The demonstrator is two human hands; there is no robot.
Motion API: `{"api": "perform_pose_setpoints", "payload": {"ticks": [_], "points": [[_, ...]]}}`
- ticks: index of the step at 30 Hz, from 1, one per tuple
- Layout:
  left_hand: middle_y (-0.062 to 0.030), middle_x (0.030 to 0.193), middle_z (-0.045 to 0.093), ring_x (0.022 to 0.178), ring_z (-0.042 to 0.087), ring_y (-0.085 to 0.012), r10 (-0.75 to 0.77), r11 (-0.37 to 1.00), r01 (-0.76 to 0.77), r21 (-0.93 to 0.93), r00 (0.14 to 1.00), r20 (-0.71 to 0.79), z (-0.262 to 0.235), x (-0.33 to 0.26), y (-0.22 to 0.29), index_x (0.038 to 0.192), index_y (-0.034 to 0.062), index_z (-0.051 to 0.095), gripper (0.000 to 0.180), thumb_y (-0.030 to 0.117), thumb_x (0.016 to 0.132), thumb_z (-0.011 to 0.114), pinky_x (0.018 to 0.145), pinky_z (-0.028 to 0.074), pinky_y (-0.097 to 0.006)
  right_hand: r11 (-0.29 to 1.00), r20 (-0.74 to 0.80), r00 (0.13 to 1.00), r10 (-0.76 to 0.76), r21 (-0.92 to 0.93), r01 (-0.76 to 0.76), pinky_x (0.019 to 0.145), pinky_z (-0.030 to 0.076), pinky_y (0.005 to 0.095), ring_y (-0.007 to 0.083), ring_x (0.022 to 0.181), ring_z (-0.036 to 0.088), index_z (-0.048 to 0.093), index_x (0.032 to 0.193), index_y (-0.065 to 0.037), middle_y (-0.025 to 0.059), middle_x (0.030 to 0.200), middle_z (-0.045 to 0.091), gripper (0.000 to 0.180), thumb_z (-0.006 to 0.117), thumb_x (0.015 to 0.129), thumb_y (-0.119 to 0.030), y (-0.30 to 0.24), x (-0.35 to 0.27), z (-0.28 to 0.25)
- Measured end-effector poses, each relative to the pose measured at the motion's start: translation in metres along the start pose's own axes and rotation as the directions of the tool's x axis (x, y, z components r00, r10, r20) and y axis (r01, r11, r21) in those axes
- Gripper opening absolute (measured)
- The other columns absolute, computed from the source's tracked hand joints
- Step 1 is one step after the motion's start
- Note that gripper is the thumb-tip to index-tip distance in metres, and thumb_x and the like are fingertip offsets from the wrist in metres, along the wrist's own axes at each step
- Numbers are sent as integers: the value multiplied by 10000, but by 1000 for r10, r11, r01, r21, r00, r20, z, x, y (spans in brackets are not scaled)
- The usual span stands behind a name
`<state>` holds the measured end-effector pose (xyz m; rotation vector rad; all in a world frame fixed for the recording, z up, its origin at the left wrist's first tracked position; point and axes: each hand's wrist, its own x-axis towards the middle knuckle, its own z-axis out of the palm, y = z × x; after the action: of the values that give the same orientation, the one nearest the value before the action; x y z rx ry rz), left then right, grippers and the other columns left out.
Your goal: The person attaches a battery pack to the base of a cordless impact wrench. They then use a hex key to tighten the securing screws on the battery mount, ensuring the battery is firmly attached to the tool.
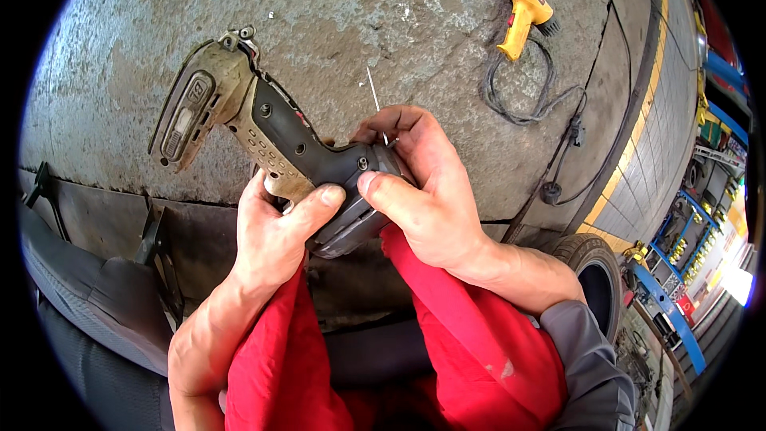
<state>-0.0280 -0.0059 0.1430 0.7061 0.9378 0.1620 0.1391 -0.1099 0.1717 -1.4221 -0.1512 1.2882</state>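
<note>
Head view: worn, angled casing [283, 128] being gripped from 2 sides

The left hand [271, 227] and right hand [423, 199] are gripping the casing's lower end, its body stretching toward 10 o'clock. If either grip were loosening, the unsupported far end could be tipping, perhaps jarring the thin rod [375, 94] poking toward 12. Right fingers are hiding the rod's base; whether they are pinching it, one cannot tell. A yellow heat gun [527, 14] is lying at 1, its cable [519, 118] looping at 2; a tyre [592, 254] is standing at 4.

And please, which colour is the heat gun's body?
Heat gun's body: yellow, in the head view.
</note>
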Motion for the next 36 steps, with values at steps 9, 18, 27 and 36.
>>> {"api": "perform_pose_setpoints", "payload": {"ticks": [9, 18, 27, 36], "points": [[-59, 1098, 806, 959, 750, -142, -85, 996, 85, -13, 995, -56, 12, 5, 12, 1187, -3, 758, 279, 76, 940, 862, 907, 610, -319, 998, 6, 1000, -5, -57, 5, 1122, 471, 375, 207, 1255, 586, 428, 1492, 37, 149, 1366, 587, 571, 653, 969, -2, 3, -1, 0], [-72, 1042, 805, 900, 752, -146, 1, 1000, -4, -19, 993, -119, 8, 10, 27, 1161, -17, 766, 308, 111, 907, 886, 858, 611, -316, 906, 22, 925, -379, -194, 376, 1052, 541, 370, 246, 1197, 699, 526, 1452, 54, 208, 1268, 730, 373, 576, 1137, -139, -17, 1, -21], [-91, 1036, 806, 882, 761, -151, 77, 992, -60, 112, 986, -148, 14, 9, 38, 1147, -33, 759, 305, 63, 888, 889, 852, 632, -322, 855, 197, 872, -449, -190, 483, 711, 597, 401, 235, 792, 687, 582, 1182, 39, 155, 1007, 662, 331, 485, 1180, -277, -32, -15, -23], [-93, 1051, 809, 908, 763, -151, 69, 994, -57, 94, 989, -133, 13, 8, 37, 1153, -36, 760, 306, 39, 884, 887, 867, 634, -323, 796, 208, 842, -497, -276, 538, 667, 602, 423, 252, 752, 665, 554, 1162, 20, 166, 915, 629, 340, 444, 1196, -300, -31, -17, -23]]}}
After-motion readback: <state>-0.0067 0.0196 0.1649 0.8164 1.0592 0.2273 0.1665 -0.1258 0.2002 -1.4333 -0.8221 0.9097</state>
